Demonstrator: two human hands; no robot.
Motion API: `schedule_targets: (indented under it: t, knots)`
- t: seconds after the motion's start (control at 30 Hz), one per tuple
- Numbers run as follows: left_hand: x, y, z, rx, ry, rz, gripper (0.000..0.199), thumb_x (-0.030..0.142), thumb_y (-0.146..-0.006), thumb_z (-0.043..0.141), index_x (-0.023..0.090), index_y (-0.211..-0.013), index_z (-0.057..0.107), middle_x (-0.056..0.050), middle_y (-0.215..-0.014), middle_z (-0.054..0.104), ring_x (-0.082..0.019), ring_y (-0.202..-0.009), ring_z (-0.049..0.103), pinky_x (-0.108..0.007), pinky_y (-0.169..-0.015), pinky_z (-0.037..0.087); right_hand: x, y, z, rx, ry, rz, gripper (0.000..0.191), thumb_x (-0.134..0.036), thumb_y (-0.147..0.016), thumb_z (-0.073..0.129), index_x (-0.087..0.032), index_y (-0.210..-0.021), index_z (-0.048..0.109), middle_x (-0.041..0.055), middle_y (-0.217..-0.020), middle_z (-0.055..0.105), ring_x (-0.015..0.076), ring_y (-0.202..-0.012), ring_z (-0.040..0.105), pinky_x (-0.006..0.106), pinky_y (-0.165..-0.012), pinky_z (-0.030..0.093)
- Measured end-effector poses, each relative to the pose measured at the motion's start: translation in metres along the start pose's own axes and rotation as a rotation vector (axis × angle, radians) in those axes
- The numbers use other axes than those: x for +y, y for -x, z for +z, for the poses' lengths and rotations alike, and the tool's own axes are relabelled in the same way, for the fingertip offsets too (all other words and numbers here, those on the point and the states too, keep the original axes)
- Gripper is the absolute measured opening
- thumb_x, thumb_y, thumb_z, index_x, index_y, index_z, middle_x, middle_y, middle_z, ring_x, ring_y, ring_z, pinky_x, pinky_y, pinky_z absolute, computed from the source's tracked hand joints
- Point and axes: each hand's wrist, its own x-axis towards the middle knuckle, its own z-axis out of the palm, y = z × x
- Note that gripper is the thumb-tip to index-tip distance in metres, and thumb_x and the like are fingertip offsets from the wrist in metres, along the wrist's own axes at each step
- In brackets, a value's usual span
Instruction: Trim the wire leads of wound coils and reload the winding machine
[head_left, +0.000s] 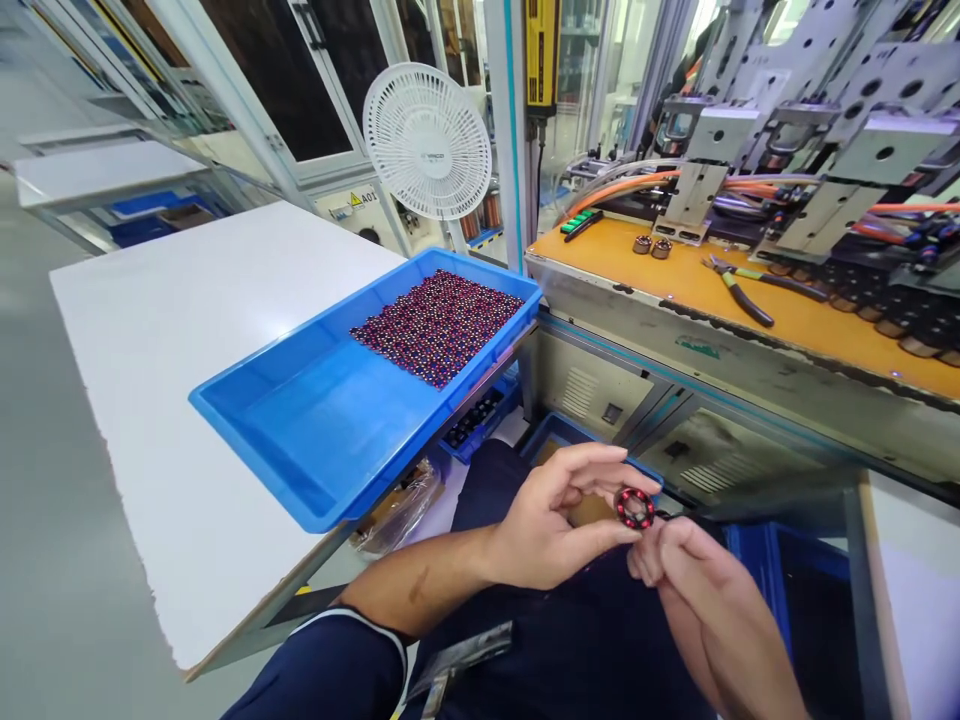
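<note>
The left fingers (596, 540) are pinching a ring (621, 508) at their tips; the right fingers (646, 560) are curling just beside it, their grip unclear. Left of the fingers, a white tabletop (135, 330) is bearing a blue tray (315, 420); a fan (427, 140) is standing farther ahead, a machine (724, 135) ahead-right.

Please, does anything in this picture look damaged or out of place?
Yes: the white table has a ragged left edge, apparently chipped. The orange bench top has a dark, uneven front edge, perhaps worn. I see nothing spilled.
</note>
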Motion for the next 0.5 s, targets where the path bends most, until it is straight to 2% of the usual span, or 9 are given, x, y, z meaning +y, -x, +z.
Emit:
schedule_targets:
  t: [0.13,0.23,0.37,0.5]
  knots:
    - [0.000,0.003,0.001,-0.101,-0.025,0.035,0.068,0.001,-0.083,0.067,0.023,-0.141,0.040,-0.013,-0.123,0.071,-0.018,-0.107,0.072,-0.030,-0.092,0.060,-0.010,0.001,-0.011,0.008,0.046,0.045,0.010,-0.032,-0.094,0.065,-0.023,-0.091,0.061,0.0020,-0.090,0.055,0.0139,-0.087,0.055,0.022,-0.080,0.051]
    - [0.003,0.004,0.005,-0.134,0.067,-0.003,0.069,-0.003,-0.084,0.064,0.024,-0.143,0.039,-0.013,-0.127,0.069,-0.018,-0.110,0.071,-0.031,-0.095,0.058,-0.018,-0.002,-0.006,0.013,-0.006,0.086,0.013,-0.031,-0.095,0.064,-0.023,-0.086,0.060,0.0016,-0.091,0.054,0.0130,-0.087,0.054,0.021,-0.081,0.049]
    - [0.008,0.006,0.007,-0.115,0.364,-0.158,0.058,-0.003,-0.087,0.060,0.024,-0.136,0.047,-0.012,-0.129,0.068,-0.016,-0.110,0.071,-0.030,-0.096,0.058,-0.016,0.004,0.005,0.049,-0.093,0.046,0.024,-0.034,-0.097,0.059,-0.020,-0.078,0.060,0.0021,-0.077,0.051,0.0132,-0.080,0.050,0.020,-0.076,0.049]
    - [0.007,0.005,0.004,-0.069,0.511,-0.335,0.035,0.003,-0.085,0.067,0.018,-0.116,0.065,-0.013,-0.125,0.070,-0.014,-0.102,0.072,-0.027,-0.092,0.058,-0.015,0.008,-0.004,-0.017,-0.012,0.023,0.023,-0.034,-0.097,0.058,-0.020,-0.079,0.060,0.0025,-0.078,0.053,0.0136,-0.079,0.051,0.021,-0.076,0.048]
